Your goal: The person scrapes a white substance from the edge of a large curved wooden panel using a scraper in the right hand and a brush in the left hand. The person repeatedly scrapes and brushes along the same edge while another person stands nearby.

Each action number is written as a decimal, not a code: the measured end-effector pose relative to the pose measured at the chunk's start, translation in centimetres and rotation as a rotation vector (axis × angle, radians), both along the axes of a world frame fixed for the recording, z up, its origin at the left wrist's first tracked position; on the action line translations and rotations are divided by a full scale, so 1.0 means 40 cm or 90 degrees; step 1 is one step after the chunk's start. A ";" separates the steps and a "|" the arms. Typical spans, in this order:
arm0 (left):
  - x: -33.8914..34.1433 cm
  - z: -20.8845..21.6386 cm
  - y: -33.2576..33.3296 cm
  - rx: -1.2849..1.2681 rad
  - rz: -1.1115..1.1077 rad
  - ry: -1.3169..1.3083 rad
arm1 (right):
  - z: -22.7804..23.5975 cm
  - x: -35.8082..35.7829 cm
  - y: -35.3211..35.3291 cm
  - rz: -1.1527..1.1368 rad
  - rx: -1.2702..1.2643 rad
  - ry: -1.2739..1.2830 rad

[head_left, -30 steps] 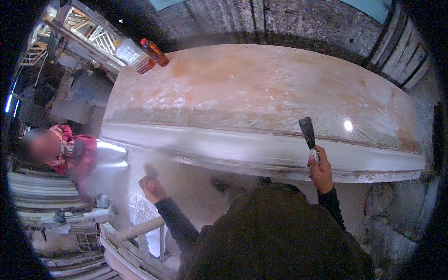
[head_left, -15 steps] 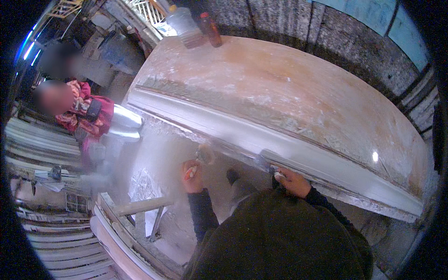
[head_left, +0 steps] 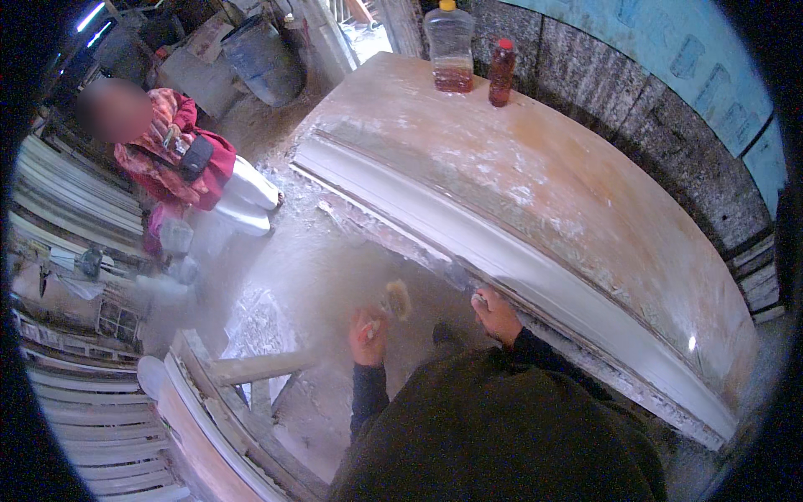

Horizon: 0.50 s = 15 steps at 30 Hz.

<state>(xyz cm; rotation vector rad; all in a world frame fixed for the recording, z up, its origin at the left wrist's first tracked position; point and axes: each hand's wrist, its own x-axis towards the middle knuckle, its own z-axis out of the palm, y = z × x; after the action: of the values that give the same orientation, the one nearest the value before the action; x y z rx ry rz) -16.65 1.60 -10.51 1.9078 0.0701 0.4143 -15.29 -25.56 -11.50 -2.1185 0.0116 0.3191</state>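
Fingers of the right hand (head_left: 498,318) curl closed round the scraper (head_left: 457,274), at the board (head_left: 552,159)'s near edge, below the white moulding (head_left: 502,261); contact is unclear. The left hand (head_left: 368,336)'s close round the brush (head_left: 400,300), apart from the board. A low, even blade angle would likely spare the moulding. At the far edge, near its left corner, the big bottle (head_left: 450,43) holds reddish liquid low down; the small bottle (head_left: 501,74) holds darker liquid.

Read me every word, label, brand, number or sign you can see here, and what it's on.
No text can be read anywhere in this view.
Yellow-capped bottle and red-capped bottle: no lettering can be made out.
Blue wall panel: worn darker patches, no legible writing.
Tool in the left hand: too blurred to show any marking.
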 end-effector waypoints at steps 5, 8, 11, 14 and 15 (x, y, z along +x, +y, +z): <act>0.031 0.073 0.059 0.167 -0.013 0.020 | -0.028 0.014 0.047 -0.050 0.018 -0.058; 0.044 -0.061 0.133 0.121 -0.001 0.082 | 0.048 0.013 0.031 -0.029 0.040 0.009; 0.070 -0.095 0.148 0.031 -0.012 0.053 | 0.138 -0.008 0.000 -0.043 0.069 0.075; 0.117 0.055 0.097 0.093 -0.079 -0.010 | 0.087 -0.019 -0.016 -0.059 -0.012 -0.014; 0.124 0.049 0.097 0.105 -0.084 -0.018 | 0.053 -0.017 -0.011 -0.056 -0.063 -0.077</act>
<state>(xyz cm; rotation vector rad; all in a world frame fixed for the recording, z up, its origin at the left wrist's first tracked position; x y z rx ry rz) -11.68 5.46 -8.56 2.0538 -0.1120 0.3663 -15.97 -26.01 -9.38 -2.2250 0.0504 0.1395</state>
